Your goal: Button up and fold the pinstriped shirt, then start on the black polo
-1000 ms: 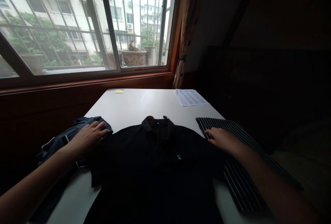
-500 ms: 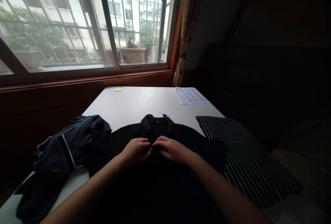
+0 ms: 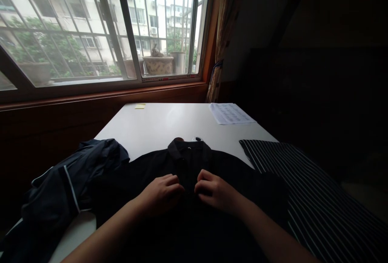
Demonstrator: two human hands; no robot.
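Observation:
A black collared shirt (image 3: 188,222) lies spread on the white table with its collar (image 3: 174,150) at the far end. Just below the collar, my left hand (image 3: 162,192) has its fingers curled down onto the shirt's front. My right hand (image 3: 216,190) is across from it, fingers bent and thumb side pressed to the cloth by the front opening. Both seem to grip the fabric, though the dark cloth hides exactly what lies between the fingertips. A small gap separates the two hands.
A crumpled dark navy garment with white piping (image 3: 60,186) is on the left. Striped dark cloth (image 3: 309,190) lies right. Printed papers (image 3: 232,114) and a yellow note (image 3: 140,106) rest at the back of the table (image 3: 169,123), below a barred window. Two small round items peek out behind the collar.
My hands were almost touching at the shirt front; now they are farther apart and slightly nearer to me. The view has shifted a little.

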